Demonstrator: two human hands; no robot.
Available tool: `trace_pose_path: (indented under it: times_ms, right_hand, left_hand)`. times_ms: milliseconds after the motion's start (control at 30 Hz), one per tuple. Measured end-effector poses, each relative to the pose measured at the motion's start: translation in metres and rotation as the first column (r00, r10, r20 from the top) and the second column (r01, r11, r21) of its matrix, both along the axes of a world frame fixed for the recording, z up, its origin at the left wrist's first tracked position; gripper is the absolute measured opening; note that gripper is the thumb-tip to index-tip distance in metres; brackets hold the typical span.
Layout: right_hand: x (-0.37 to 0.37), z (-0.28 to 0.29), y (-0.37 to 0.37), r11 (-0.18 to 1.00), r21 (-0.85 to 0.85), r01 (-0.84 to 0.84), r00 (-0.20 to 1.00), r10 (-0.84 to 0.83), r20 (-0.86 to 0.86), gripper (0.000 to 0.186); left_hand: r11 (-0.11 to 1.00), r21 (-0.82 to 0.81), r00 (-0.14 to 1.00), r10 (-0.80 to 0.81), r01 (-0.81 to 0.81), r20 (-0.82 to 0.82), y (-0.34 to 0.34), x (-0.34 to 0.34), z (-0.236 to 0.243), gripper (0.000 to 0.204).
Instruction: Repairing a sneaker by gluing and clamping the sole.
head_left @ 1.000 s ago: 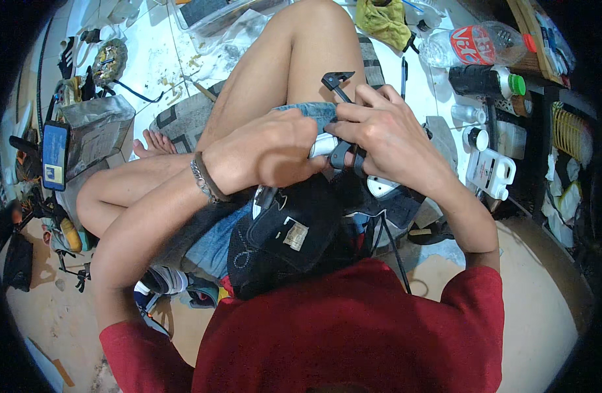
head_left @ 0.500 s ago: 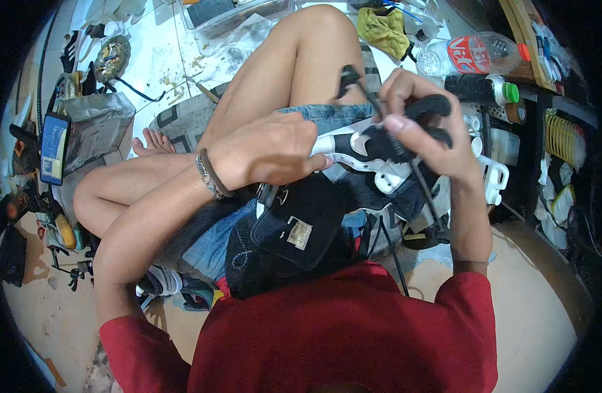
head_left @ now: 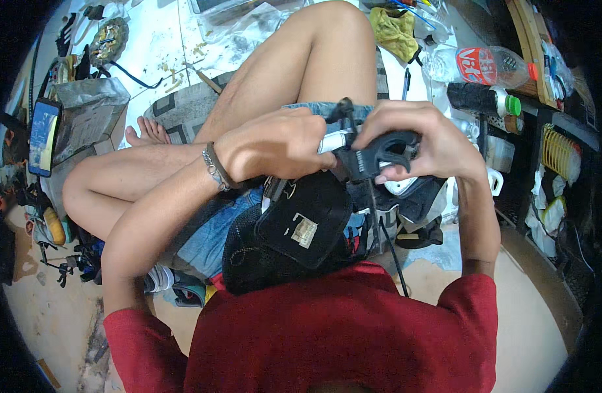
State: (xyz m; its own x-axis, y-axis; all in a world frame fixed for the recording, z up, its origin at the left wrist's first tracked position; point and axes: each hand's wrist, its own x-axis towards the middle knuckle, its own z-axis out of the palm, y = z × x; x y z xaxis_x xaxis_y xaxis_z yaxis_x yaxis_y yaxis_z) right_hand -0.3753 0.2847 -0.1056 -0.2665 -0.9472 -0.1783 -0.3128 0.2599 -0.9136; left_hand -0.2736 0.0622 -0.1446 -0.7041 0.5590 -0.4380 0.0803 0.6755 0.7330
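In my lap lies a white and black shoe, partly covered by my hands. My left hand is closed on its white part, fingers curled and knuckles up. My right hand grips a black bar clamp by its body and handle, over the shoe. The clamp's bar runs from a jaw near my left fingertips down toward me. Whether the jaws touch the shoe, I cannot tell. Below the hands is a black flap with a worn pale patch.
A phone stands at the left beside a grey box. At the right lie a clear plastic bottle, a dark bottle with a green cap, and a yellow cloth. A dark shelf unit lines the right side.
My right hand swung the clamp rightward, turning it over, then brought it back left and lower over the shoe, its bar now steeper. My left hand stayed on the shoe.
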Motion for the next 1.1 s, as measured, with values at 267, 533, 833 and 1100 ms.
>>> trace_pose_path:
  times_ms: [267,533,833,1100]
  right_hand:
    - [-0.011,0.021,-0.016,0.780,-0.424,0.460,0.840,-0.537,-0.078,0.025]
    - [0.028,0.009,-0.051,0.757,-0.012,0.653,0.756,-0.651,0.073,0.034]
    - [0.013,0.008,-0.065,0.758,0.184,0.626,0.737,-0.652,0.178,0.028]
    - [0.026,-0.004,-0.070,0.744,0.267,0.613,0.753,-0.652,0.089,0.031]
  left_hand:
    - [0.994,0.059,0.996,0.093,-0.092,-0.017,0.001,0.008,-0.012,0.039]
    - [0.994,0.065,0.995,0.092,-0.093,0.025,-0.002,0.003,-0.012,0.045]
    - [0.968,0.149,0.973,0.217,-0.204,-0.077,-0.006,0.007,-0.020,0.052]
    - [0.978,0.176,0.985,0.132,-0.111,-0.110,-0.009,0.007,-0.028,0.051]
